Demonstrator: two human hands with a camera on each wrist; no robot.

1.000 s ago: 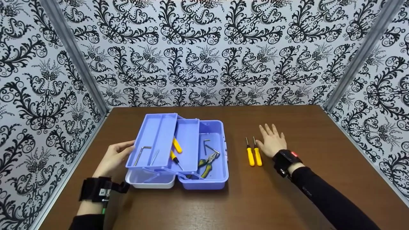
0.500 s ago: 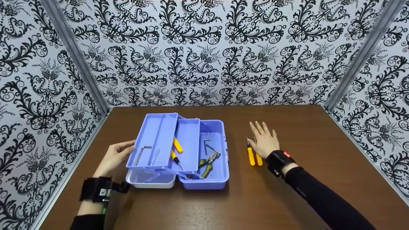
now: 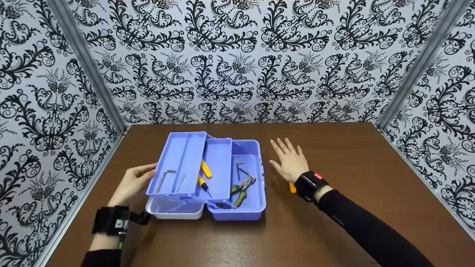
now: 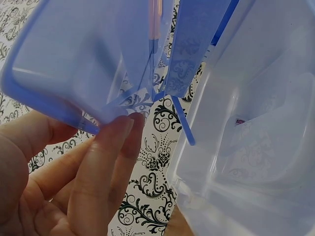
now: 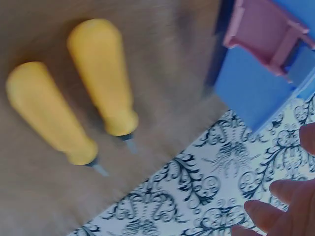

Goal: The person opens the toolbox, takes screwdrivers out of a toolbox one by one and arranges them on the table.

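Note:
My left hand [image 3: 130, 183] holds the outer edge of the raised upper tray [image 3: 176, 152] of a lilac toolbox [image 3: 237, 216]. In the left wrist view its fingers and thumb pinch the tray's corner [image 4: 54, 110]. My right hand [image 3: 291, 163] is spread with straight fingers and holds nothing, just right of the box. It hides most of two yellow-handled screwdrivers on the table; one handle end [image 3: 292, 188] shows below it. The right wrist view shows both, a nearer screwdriver [image 5: 101, 73] and another screwdriver [image 5: 49, 113], side by side.
A hex key [image 3: 161, 181] and a thin rod [image 3: 180, 183] lie in the upper tray. The second tray [image 3: 220, 155] holds yellow-handled tools [image 3: 206, 169]. Pliers [image 3: 241, 196] and hex keys [image 3: 238, 171] lie in the box bottom. The whitish lid [image 3: 174, 215] is folded out at left.
My right hand has moved left from beside the two screwdrivers, across them, toward the toolbox, with its fingers spread. The left hand and the toolbox have stayed put.

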